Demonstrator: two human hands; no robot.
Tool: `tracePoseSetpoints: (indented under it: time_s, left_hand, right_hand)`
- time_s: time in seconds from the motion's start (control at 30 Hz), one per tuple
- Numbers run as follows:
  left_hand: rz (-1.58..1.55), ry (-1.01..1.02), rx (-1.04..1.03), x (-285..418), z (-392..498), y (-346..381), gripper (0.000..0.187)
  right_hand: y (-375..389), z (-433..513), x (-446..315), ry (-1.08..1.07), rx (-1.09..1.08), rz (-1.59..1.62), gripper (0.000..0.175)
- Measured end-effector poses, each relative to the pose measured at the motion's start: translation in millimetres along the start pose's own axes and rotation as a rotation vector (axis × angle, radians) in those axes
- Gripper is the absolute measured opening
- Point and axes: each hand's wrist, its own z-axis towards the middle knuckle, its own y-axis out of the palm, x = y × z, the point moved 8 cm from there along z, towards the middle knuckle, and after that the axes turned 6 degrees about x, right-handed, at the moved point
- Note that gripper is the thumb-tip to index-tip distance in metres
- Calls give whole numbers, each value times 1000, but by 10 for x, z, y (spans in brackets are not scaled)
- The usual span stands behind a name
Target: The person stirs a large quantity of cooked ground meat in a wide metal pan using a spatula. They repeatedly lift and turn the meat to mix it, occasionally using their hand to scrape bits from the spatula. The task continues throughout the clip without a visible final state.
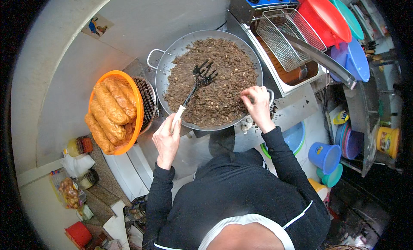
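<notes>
A wide two-handled metal pan (165, 66) holds a broad layer of brown crumbly minced food (222, 66) with pale bits. My left hand (167, 138) is closed round the white handle of a black spatula-like fork (202, 76), whose tines, coated with dark stuff, rest on the food near the middle. Over the pan's lower right rim, beside its right loop handle, is my right hand (256, 103), fingers bent and thumb near the fingertips; whether something small is between them cannot be told. A greyish cloth-like lump (246, 124) lies just below that rim.
Left of the pan, an orange plastic basket (140, 111) of long fried dough pieces stands by a wire rack (146, 99). A deep fryer with wire baskets (290, 40) and metal tongs (322, 61) is at the upper right. Red (326, 17) and blue basins (355, 61) stand beyond. Crumbs dot the counter.
</notes>
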Motion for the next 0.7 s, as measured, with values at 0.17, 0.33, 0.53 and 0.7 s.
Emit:
tracePoseSetpoints:
  time_s: [0.17, 0.33, 0.53, 0.7]
  left_hand:
    - [-19, 27, -4, 98, 41, 50, 23]
    - [-56, 38, -9, 188, 38, 38, 24]
    - [-65, 4, -26, 129, -15, -52, 22]
    - [25, 233, -44, 180, -126, -128, 19]
  right_hand:
    - [95, 44, 70, 16, 33, 42, 17]
    - [262, 133, -38, -48, 46, -3, 26]
    - [252, 132, -84, -96, 47, -18, 14]
    - [40, 64, 16, 3, 70, 22, 11]
